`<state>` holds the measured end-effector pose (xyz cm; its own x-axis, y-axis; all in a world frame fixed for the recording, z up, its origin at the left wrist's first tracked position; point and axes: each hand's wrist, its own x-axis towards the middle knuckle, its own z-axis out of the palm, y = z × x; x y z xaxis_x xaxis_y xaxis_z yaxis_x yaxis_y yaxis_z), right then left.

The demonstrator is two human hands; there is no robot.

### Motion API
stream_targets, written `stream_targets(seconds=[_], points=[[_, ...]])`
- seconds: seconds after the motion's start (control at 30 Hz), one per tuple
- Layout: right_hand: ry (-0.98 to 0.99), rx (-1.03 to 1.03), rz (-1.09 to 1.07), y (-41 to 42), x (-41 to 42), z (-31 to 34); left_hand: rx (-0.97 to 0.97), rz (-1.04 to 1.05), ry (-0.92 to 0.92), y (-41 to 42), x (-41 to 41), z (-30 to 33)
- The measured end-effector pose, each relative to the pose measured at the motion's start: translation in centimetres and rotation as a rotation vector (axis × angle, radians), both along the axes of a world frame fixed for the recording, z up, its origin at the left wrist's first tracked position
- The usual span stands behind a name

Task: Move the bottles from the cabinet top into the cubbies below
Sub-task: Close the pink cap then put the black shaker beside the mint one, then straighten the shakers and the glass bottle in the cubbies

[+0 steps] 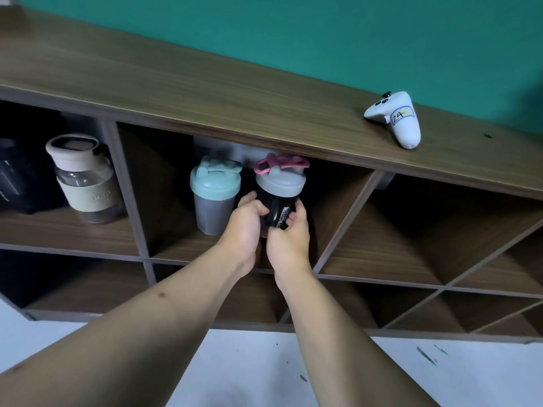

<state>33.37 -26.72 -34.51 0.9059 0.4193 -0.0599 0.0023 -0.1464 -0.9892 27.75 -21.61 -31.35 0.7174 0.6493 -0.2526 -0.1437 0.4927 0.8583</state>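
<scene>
A black shaker bottle (278, 198) with a grey lid and pink loop stands in the middle upper cubby of the wooden cabinet (205, 92). My left hand (245, 227) grips its left side and my right hand (289, 233) grips its right side and base. To its left in the same cubby stands a grey shaker (214, 198) with a teal lid. The left cubby holds a clear bottle (83, 177) with a beige lid and sleeve, beside a dark bottle (14, 177) cut off at the frame edge.
A white game controller (395, 117) labelled Z4 lies on the cabinet top at the right, in front of a green wall. The cubbies to the right and in the lower row look dark, with nothing visible inside. White floor lies below.
</scene>
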Motion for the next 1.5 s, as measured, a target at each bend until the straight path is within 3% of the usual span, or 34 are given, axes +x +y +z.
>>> stream_targets(seconds=[0.3,0.63,0.8,0.9,1.0,1.27,1.5], points=[[-0.014,0.017,-0.004,0.2,-0.3,-1.4,-0.108,-0.021,-0.029,0.9,0.2,0.2],[-0.013,0.031,-0.02,-0.1,-0.5,-1.5,-0.053,-0.064,0.065,0.9,-0.2,0.4],[0.037,-0.039,-0.124,-0.6,-2.2,-2.7,-0.026,0.086,0.23,1.3,-1.3,-0.4],[0.022,-0.082,-0.053,-0.2,-3.0,-3.1,0.101,0.324,0.397,2.2,-2.7,-2.3],[0.031,-0.048,0.024,0.8,-3.8,-2.2,0.16,0.425,0.453,2.1,-4.7,-1.8],[0.192,-0.034,0.302,4.7,-5.2,-1.4,0.05,0.185,0.335,5.3,-6.8,-3.2],[0.174,0.042,0.308,6.4,-5.6,-2.4,-0.024,0.091,0.208,7.1,-6.4,-3.1]])
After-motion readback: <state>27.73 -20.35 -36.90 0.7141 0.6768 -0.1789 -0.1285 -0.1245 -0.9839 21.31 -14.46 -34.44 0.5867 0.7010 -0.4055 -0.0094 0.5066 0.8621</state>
